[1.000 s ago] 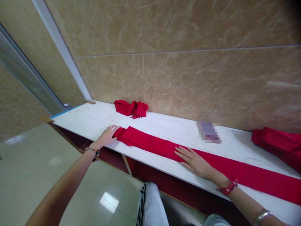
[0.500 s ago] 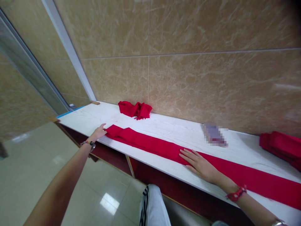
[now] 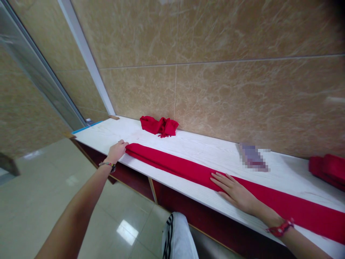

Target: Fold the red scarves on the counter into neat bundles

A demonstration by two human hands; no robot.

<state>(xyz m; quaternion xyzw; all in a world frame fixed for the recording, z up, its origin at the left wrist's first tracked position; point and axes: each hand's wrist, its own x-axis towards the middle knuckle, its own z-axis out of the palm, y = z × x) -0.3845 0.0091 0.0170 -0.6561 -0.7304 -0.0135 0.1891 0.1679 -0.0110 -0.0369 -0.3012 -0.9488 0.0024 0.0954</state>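
Note:
A long red scarf (image 3: pixel 178 165) lies as a flat, narrow strip along the white tabletop and runs out of view at the right. Its left end is pinched in the closed fingers of my left hand (image 3: pixel 117 150), by the front edge of the table. Farther right, my right hand (image 3: pixel 234 190) rests palm down on the scarf, fingers stretched out flat. The strip between the two hands looks taut, with a fold line along its front side.
Against the tiled wall lies a bunched red scarf with fringe (image 3: pixel 159 126). A pixelated flat object (image 3: pixel 252 157) is right of it on the white table (image 3: pixel 199 144). Folded red cloth (image 3: pixel 327 171) sits at the far right. Shelf compartments (image 3: pixel 178 205) open below the tabletop.
My left hand first moved left to the scarf's end, then gripped it. The rumpled, layered left part has become straight and smooth. My right hand stays flat on the cloth; the view shifted slightly left.

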